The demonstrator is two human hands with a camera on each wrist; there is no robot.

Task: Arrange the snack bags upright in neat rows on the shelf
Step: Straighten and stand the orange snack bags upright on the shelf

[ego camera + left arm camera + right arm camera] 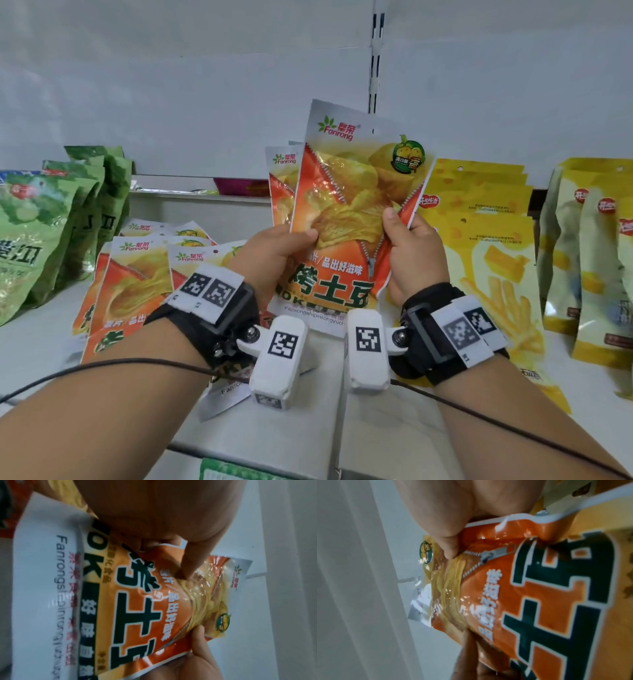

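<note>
Backdrop: a white shelf (308,428) with a pale back panel and a slotted upright (376,61) rising behind the held bag.

Held bag: you have the orange potato-chip bag (346,219) lifted upright above the shelf, front facing you, tilted slightly to your right. A second orange bag (281,185) shows just behind its left edge; whether you are holding that one too, or it stands on its own, cannot be told.

Left hand: your left hand (274,253) pinches the held bag's left edge, thumb across the front and fingers curled behind.

Right hand: your right hand (416,253) pinches the right edge the same way, thumb on the printed zipper.

Why this hold: a grip on both edges keeps a limp, crinkly pouch flat and square, which should make it easier to set down on its base (my reading, not something shown).

Left of the held bag: several matching orange bags (137,274) lie flat and overlapped, so they are not yet stood up. Beyond them, green bags (44,236) stand upright in a row.

Right of the held bag: yellow bags (493,246) lean back in an overlapped stack, with more yellow bags (596,260) standing further right.

Head view only: the neighbouring rows and the fallen bags.

Left wrist view only: your thumb tip (187,566) denting the film of the bag (137,601), and the white band at its base.

Right wrist view only: the thumb (448,545) pressed right beside the zipper print on the bag (539,588).

Judgement: much of the orange row is left to do.
</note>
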